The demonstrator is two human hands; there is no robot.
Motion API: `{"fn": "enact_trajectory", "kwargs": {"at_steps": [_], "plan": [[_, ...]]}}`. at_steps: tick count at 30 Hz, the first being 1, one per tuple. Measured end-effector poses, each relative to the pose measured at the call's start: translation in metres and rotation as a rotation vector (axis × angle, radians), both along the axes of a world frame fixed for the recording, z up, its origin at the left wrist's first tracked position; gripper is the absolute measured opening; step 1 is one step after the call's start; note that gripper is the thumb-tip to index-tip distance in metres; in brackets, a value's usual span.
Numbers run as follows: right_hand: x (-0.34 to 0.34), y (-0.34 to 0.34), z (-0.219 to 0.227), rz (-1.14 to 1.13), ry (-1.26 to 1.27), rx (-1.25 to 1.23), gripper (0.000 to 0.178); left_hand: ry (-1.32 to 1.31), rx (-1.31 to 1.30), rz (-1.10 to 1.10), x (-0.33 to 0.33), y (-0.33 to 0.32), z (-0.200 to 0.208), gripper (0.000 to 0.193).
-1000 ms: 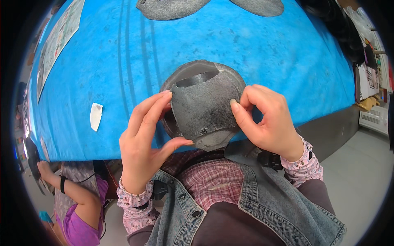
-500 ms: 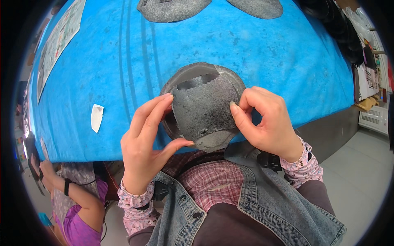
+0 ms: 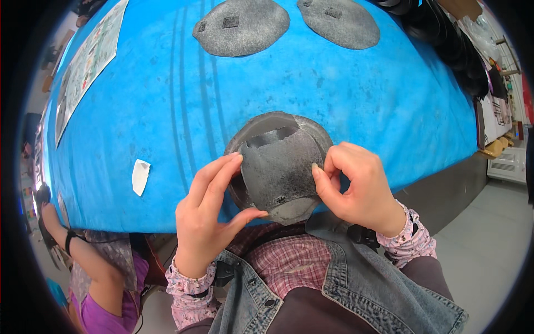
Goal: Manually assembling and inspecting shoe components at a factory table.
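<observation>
At the table's near edge sits a rounded dark grey leather-like piece (image 3: 245, 129), with a flat panel (image 3: 281, 167) of similar grey material lying over it. A dark slit-like gap shows along the panel's far edge. My left hand (image 3: 204, 209) grips the panel's left side, its fingertips at the upper left edge and its thumb at the lower edge. On the other side my right hand (image 3: 359, 183) pinches the right edge between thumb and curled fingers. What lies under the panel is mostly hidden.
Two flat grey oval pieces (image 3: 253, 36) with small dark rectangles lie farther off on the blue-covered table (image 3: 139, 106). A white scrap (image 3: 141, 177) is at the left, beyond it a printed sheet (image 3: 92, 69). Black stacked items (image 3: 445, 42) line the far right. A co-worker's arm (image 3: 92, 256) shows lower left.
My view has shifted, so the table and piece appear lower and more of the far oval pieces shows. Both hands keep nearly the same hold. The co-worker's hand has moved slightly left.
</observation>
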State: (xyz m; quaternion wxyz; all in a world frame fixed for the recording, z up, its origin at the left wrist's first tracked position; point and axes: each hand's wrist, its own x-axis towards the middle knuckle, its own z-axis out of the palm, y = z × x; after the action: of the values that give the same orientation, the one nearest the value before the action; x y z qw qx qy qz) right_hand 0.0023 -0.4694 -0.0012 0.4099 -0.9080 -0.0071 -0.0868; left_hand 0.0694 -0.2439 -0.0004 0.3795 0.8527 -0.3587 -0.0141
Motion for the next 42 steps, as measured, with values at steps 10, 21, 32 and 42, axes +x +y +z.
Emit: {"fn": "enact_trajectory", "kwargs": {"at_steps": [10,21,32,42], "plan": [[-0.003,-0.004,0.013,0.060,-0.118,-0.411,0.022,0.010,-0.014,0.006,-0.004,-0.006,0.003,0.072],[-0.008,0.010,0.006,0.483,-0.303,-0.741,0.048,0.066,0.042,0.000,-0.011,-0.011,0.011,0.075],[-0.005,0.025,0.011,0.474,-0.143,-0.466,0.058,1.416,-1.004,0.109,-0.033,0.007,0.015,0.065],[-0.007,0.025,0.011,0.447,-0.121,-0.364,0.065,1.540,-1.284,0.128,-0.041,-0.022,0.015,0.072]]}}
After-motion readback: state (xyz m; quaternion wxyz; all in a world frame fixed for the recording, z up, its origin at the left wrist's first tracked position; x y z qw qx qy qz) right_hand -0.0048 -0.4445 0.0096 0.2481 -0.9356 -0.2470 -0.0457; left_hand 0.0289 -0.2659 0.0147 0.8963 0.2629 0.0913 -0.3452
